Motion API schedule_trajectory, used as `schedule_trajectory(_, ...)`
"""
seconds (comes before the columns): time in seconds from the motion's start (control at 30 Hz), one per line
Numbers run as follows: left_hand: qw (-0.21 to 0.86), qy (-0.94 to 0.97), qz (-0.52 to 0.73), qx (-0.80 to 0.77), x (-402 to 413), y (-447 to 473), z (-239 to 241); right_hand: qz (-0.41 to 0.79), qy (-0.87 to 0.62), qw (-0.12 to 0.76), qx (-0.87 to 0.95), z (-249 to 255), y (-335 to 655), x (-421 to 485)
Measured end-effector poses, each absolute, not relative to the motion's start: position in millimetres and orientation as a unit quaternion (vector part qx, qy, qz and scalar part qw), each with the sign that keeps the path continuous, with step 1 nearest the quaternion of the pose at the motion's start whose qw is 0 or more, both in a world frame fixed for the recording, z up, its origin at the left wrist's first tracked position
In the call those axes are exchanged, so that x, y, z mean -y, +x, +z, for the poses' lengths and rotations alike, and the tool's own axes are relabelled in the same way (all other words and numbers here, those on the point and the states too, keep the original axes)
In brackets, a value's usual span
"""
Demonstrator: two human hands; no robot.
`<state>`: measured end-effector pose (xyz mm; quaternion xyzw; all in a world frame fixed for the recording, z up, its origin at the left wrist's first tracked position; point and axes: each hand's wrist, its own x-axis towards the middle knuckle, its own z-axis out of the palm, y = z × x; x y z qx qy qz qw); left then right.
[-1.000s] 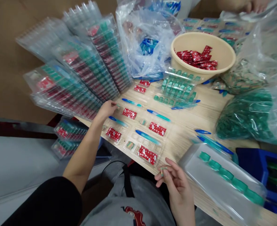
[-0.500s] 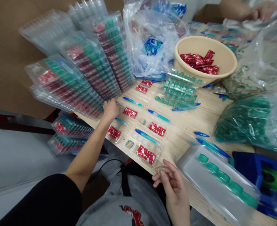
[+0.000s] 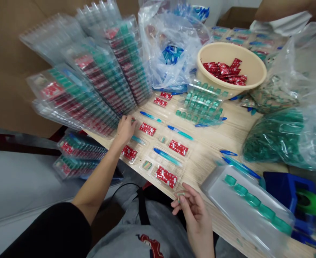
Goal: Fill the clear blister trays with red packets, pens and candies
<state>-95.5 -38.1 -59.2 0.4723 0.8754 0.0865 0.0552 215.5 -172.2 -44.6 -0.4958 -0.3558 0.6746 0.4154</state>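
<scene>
My left hand point(image 3: 125, 128) rests with curled fingers on the far left part of a clear blister tray point(image 3: 158, 150) that lies on the wooden table point(image 3: 214, 143); whether the fingers hold anything I cannot see. The tray holds red packets point(image 3: 178, 147), blue pens point(image 3: 166, 156) and small erasers point(image 3: 147, 164). My right hand point(image 3: 192, 211) hovers at the table's near edge and pinches a small striped eraser point(image 3: 180, 195) between thumb and fingers.
Leaning stacks of filled trays point(image 3: 98, 79) stand at the left. A beige bowl of red packets point(image 3: 230, 68) sits behind, with bags of blue pens point(image 3: 171, 53) and green pieces point(image 3: 281, 136). A tray with green pieces point(image 3: 251, 204) lies at right. Another person's arm point(image 3: 287, 12) is top right.
My left hand moved slightly toward me along the tray's left side. My right hand with the eraser drifted a little left.
</scene>
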Motion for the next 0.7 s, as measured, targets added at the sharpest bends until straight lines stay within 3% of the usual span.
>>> schedule_trajectory(0.3, 0.053, 0.478, 0.072, -0.874, 34, -92, -58, 0.702, -0.477, 0.388, 0.358, -49, 216, 173)
schedule_trajectory(0.53, 0.051, 0.516, 0.126, -0.846, 51, -74, -38, 0.695, -0.485, 0.432, 0.308, -35, 207, 168)
schedule_trajectory(0.6, 0.127, 0.589, 0.214, -0.769, 69, -51, -22, 0.691, -0.482, 0.459, 0.282, -29, 204, 163)
schedule_trajectory(0.7, 0.355, 0.703, 0.268, -0.555, 97, -7, 3, 0.694, -0.462, 0.488, 0.258, -21, 200, 154)
